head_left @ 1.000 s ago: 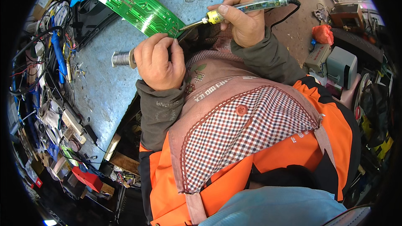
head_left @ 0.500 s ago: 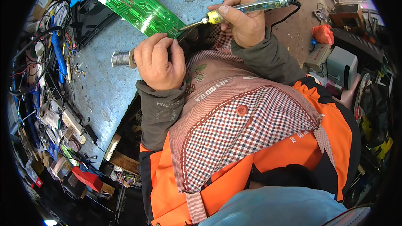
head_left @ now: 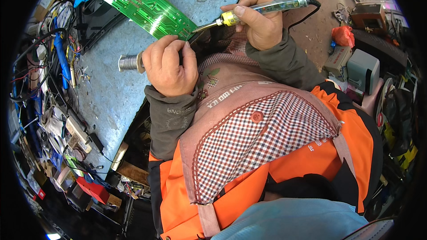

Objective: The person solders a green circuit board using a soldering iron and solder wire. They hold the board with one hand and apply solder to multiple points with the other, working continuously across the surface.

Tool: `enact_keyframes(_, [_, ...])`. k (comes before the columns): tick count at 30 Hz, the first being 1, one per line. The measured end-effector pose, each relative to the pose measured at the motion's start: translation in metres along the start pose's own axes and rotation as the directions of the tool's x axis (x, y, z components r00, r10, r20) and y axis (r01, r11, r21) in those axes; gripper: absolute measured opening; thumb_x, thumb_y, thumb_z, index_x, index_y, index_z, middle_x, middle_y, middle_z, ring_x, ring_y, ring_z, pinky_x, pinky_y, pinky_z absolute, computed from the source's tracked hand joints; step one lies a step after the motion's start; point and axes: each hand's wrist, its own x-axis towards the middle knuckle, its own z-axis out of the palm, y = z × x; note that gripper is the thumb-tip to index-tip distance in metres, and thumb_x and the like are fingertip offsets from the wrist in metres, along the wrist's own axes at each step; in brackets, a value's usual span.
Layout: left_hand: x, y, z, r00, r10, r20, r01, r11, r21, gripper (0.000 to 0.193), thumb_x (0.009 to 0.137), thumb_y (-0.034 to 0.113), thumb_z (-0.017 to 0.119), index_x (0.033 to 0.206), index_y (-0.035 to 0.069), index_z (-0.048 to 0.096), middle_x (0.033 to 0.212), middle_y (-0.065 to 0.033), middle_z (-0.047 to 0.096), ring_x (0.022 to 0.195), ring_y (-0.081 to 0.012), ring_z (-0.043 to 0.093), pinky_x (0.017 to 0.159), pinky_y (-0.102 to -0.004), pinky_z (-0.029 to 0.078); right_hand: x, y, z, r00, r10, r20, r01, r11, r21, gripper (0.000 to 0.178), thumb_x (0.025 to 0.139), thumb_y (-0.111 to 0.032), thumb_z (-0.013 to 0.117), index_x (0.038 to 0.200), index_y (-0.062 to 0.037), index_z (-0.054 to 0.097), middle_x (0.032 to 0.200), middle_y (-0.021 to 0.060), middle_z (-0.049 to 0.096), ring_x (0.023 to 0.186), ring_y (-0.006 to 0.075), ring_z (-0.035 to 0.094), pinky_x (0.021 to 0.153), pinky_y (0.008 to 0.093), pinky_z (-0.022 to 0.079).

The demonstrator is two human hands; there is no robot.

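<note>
Room over the blue bench (head_left: 104, 91) beside the spool (head_left: 129, 62), tangled cables (head_left: 65, 15) (quite dense) farther left

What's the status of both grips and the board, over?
Right grip closed on iron; tip at corner of board. Left grip curled beside spool, hold unclear. Left fingers near that corner.

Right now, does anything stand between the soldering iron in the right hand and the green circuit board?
Nothing visible. The soldering iron in the right hand has its tip at the right end of the green circuit board; contact is unclear. The left hand is below, not in between.
</note>
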Motion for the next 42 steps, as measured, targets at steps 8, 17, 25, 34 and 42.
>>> enact_keyframes(8, [-0.0011,-0.0005,0.0001,1.0,0.003,0.014,-0.003,1.0,0.021,0.02,0.08,0.001,0.08,0.097,0.005,0.073,0.106,-0.0113,0.073,0.097,-0.0329,0.066,0.089,-0.0439,0.052,-0.0007,-0.0011,0.0007,1.0,0.018,0.003,-0.018,0.999,-0.035,0.015,0.101,-0.015,0.073,0.1,-0.0009,0.068,0.096,0.0153,0.078,0.064,0.0086,0.065,0.057,0.0231,0.054])
enact_keyframes(17, [-0.0007,-0.0004,0.0011,1.0,-0.002,-0.003,0.002,1.0,0.022,0.017,0.081,0.001,0.082,0.095,0.007,0.074,0.105,-0.0091,0.075,0.096,-0.03,0.066,0.087,-0.0409,0.05,-0.0002,-0.0023,-0.001,0.999,0.039,0.017,-0.037,0.992,-0.123,0.013,0.102,-0.013,0.068,0.103,-0.0006,0.064,0.106,0.0268,0.079,0.062,0.009,0.064,0.058,0.0227,0.056])
enact_keyframes(25, [-0.0003,-0.0009,0.0015,1.0,0.005,0.002,-0.005,1.0,0.023,0.021,0.079,0.0,0.081,0.097,0.007,0.073,0.106,-0.0097,0.073,0.097,-0.0324,0.066,0.088,-0.0432,0.053,0.0004,-0.003,0.0036,0.999,0.038,-0.039,-0.04,0.998,-0.047,0.015,0.099,-0.015,0.077,0.096,-0.0021,0.071,0.078,0.0038,0.071,0.061,0.0075,0.064,0.055,0.0231,0.051])
enact_keyframes(34, [-0.0003,-0.002,0.0032,1.0,0.006,-0.002,-0.006,1.0,0.015,0.02,0.079,0.0,0.08,0.096,0.007,0.073,0.105,-0.0095,0.073,0.097,-0.0324,0.066,0.088,-0.0431,0.052,0.0008,-0.0029,0.0031,0.999,0.039,-0.025,-0.04,0.998,-0.058,0.015,0.099,-0.015,0.076,0.098,-0.0014,0.071,0.083,0.0066,0.075,0.062,0.0075,0.064,0.055,0.0226,0.051])
enact_keyframes(42, [0.0002,-0.0026,0.0027,1.0,0.009,-0.012,-0.009,1.0,-0.003,0.02,0.078,0.0,0.08,0.095,0.007,0.072,0.104,-0.0097,0.073,0.095,-0.0325,0.065,0.087,-0.0434,0.052,0.0024,-0.0005,0.0007,0.999,0.036,-0.035,-0.035,0.999,0.036,0.015,0.1,-0.014,0.075,0.098,-0.0006,0.069,0.095,0.0142,0.08,0.062,0.0084,0.064,0.055,0.0228,0.052])
